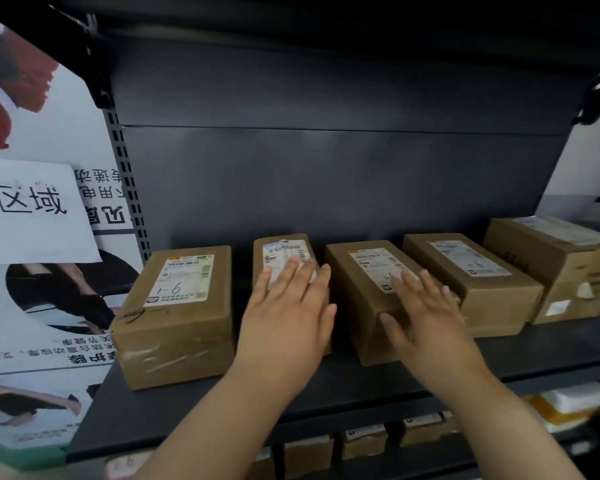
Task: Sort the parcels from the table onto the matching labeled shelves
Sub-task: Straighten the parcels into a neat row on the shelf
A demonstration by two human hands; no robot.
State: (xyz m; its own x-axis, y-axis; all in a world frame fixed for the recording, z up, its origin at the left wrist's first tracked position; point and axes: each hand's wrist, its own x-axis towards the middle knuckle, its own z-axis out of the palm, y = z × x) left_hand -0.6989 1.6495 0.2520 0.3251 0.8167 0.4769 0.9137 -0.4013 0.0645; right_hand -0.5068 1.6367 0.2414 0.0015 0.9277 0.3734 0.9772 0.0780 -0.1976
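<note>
The dark metal shelf point(194, 403) fills most of the view, with a large printed poster point(32, 341) and a white paper sign point(32, 209) on the wall to its left. Five brown cardboard parcels stand on the shelf in a row, long sides running front to back and labels facing up, probably so each marking can be read from the front. The first parcel point(177, 317) stands a little apart at the left. The second parcel point(284, 252) and third parcel point(364, 296) sit just beside each other in the middle. The fourth parcel point(471, 271) and fifth parcel point(561, 258) close the row on the right. More small boxes point(364, 441) and a white and yellow padded bag point(565, 403) lie on the level below. The left hand point(284, 320) lies flat on top of the second parcel, fingers straight and close together over its label, thumb out toward the third parcel; it grips nothing. It seems to be squaring this parcel into line with its neighbours. The right hand point(426, 317) is spread over the third parcel, fingers fanned across the top and thumb near the front edge. Its fingertips are blurred, so I cannot tell whether it presses down or only hovers. The first parcel's label carries a handwritten 9-1; similar marks show on the third and fourth, which suggests the row is sorted to one shelf code.
</note>
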